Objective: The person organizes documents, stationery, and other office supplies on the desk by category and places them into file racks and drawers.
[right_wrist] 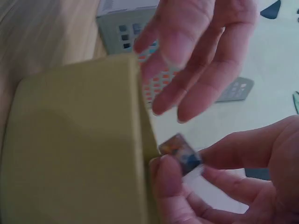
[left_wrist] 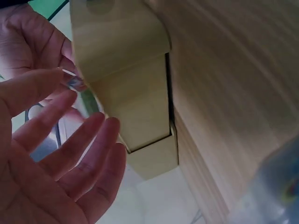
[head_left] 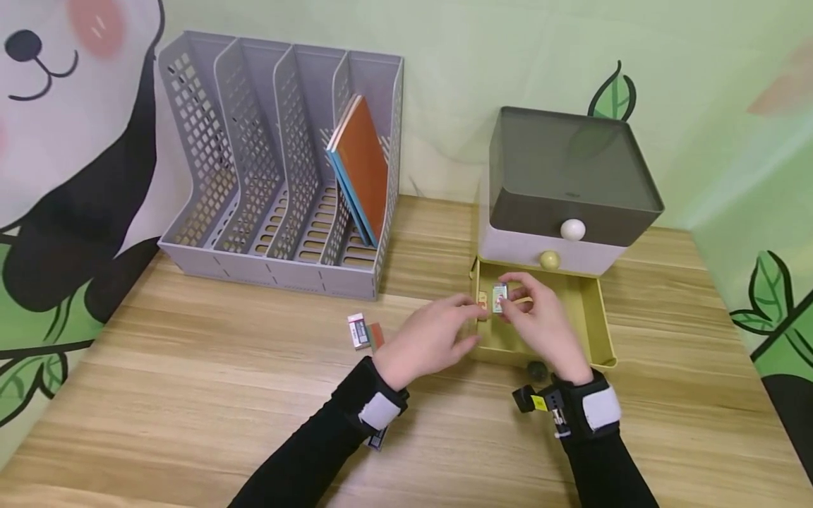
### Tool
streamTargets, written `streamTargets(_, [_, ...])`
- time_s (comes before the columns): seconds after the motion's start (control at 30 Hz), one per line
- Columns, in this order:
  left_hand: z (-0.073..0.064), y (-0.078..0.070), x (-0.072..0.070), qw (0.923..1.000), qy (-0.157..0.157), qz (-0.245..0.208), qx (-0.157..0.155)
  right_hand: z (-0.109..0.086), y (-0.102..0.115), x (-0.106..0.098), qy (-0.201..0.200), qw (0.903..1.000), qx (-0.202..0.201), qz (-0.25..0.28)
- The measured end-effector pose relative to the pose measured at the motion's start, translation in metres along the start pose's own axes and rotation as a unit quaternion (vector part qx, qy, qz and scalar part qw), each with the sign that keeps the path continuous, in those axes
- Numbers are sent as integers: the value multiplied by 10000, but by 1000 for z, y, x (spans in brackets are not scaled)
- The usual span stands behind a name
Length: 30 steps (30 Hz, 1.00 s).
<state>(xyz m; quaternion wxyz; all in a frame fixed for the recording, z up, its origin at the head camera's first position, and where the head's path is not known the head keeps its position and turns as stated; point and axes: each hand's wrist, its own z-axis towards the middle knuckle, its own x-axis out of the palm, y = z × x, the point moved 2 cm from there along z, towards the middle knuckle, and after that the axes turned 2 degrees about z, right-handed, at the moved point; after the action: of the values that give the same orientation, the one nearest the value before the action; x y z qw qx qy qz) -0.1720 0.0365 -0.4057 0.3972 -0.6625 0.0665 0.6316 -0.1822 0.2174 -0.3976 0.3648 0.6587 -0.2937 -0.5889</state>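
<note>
My right hand (head_left: 540,317) reaches over the pulled-out yellow drawer (head_left: 600,317). Thumb and fingers pinch a small eraser (head_left: 500,298) with a printed sleeve, close to the drawer's left side; the right wrist view shows the eraser (right_wrist: 181,153) beside the drawer wall. Another small yellow printed piece (head_left: 483,302) lies at the drawer's left wall. My left hand (head_left: 432,339) hovers by that wall, its fingertips near the yellow piece. In the left wrist view the left hand (left_wrist: 70,158) has loosely spread fingers and nothing between them.
Above the drawer sits a grey and white drawer box (head_left: 571,169) with round knobs. A grey file rack (head_left: 279,271) at back left holds thin books (head_left: 362,169). On the table lie a white eraser (head_left: 358,331), a green-and-orange piece (head_left: 377,335) and a dark piece (head_left: 377,439), partly hidden.
</note>
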Motion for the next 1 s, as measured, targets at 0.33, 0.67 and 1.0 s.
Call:
streamTargets(0.33, [-1,0,6,9994,280,130,-172,6,-17,6,480,9964,431,-548])
streamTargets(0.67, [-3,2,2,9989,326,92,-313,5,-19,9,918,9940,480,-343])
streamTargets(1.0, [-7,10,-12,9987,317,-5,-393,1,-7,6,651,9968,155,-444])
